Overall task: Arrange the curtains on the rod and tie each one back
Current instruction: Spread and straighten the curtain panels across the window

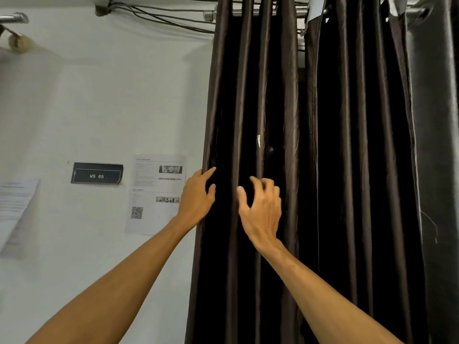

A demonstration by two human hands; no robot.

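Two dark brown curtains hang in bunched folds from a metal rod (288, 13) at the top. The left curtain (250, 95) spans the middle of the view and the right curtain (360, 120) hangs beside it. My left hand (197, 197) lies against the left curtain's outer edge at mid height, fingers spread, touching the fabric. My right hand (260, 206) hovers in front of the same curtain's middle folds with fingers curled and apart, gripping nothing. No tie-back is visible.
A white wall (99, 95) fills the left side, with a "WS 05" sign (96, 173), taped paper sheets (155, 194) and black cables (154, 16) near the ceiling. A grey curtain panel (437, 145) hangs at the far right.
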